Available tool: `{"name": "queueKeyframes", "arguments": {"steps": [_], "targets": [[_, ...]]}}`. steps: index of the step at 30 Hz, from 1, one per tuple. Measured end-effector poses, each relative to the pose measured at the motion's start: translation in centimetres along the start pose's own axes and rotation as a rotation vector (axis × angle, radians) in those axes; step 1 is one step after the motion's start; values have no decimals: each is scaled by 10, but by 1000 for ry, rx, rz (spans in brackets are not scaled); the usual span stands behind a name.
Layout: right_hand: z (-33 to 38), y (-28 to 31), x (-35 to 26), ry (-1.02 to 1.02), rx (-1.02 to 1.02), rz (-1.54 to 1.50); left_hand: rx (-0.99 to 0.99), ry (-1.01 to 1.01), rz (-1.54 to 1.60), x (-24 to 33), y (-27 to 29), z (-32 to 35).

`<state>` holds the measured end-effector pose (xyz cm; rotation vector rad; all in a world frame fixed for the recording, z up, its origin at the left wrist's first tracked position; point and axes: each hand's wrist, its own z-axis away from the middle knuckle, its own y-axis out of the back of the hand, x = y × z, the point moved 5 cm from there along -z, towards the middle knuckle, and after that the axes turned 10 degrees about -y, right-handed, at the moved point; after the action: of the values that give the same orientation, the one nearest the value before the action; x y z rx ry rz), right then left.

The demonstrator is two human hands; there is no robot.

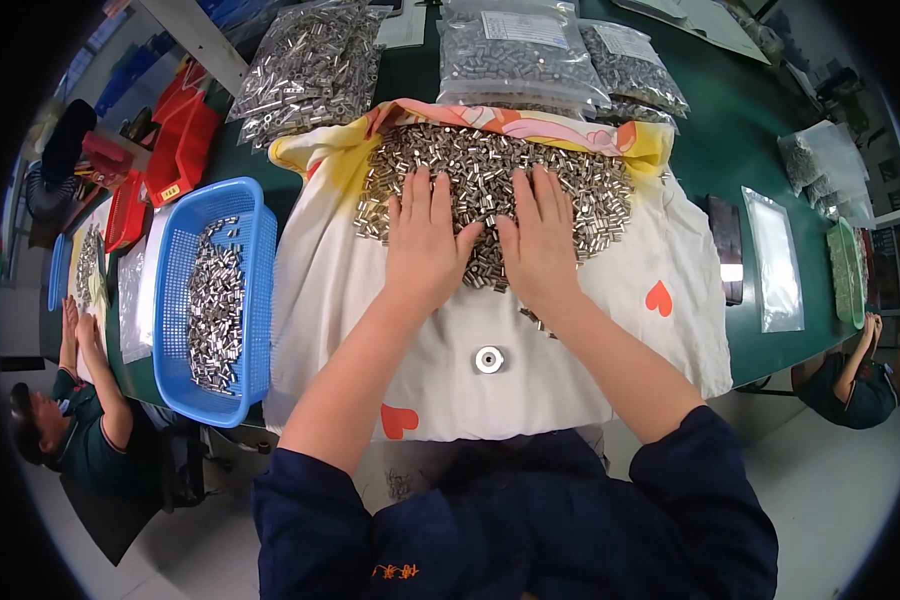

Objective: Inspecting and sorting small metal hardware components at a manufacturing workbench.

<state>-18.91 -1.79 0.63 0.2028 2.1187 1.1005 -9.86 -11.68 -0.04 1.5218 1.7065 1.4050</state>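
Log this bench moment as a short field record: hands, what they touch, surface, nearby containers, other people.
Left hand: left hand flat, palm down, fingers spread on the pile of small metal sleeves
Right hand: right hand flat on the same pile, beside the left
Surface: white cloth with orange hearts over a green table
Loose part: metal ring on the cloth, near the person
Containers: blue basket of sleeves at left; clear bags of sleeves behind the pile
Other people: one co-worker at each lower side edge
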Motion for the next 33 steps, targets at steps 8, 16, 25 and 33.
{"name": "queueKeyframes", "arguments": {"steps": [8,16,25,33], "targets": [[-19,30,-14,169,-65,-265,36,-94,55,9,31,12],[42,60,18,545,-483,27,-92,-327,318,75,55,86],[14,12,-6,699,-505,129,-7,-193,328,81,42,105],[-16,23,11,550,-268,197,-64,-278,322,89,46,109]]}}
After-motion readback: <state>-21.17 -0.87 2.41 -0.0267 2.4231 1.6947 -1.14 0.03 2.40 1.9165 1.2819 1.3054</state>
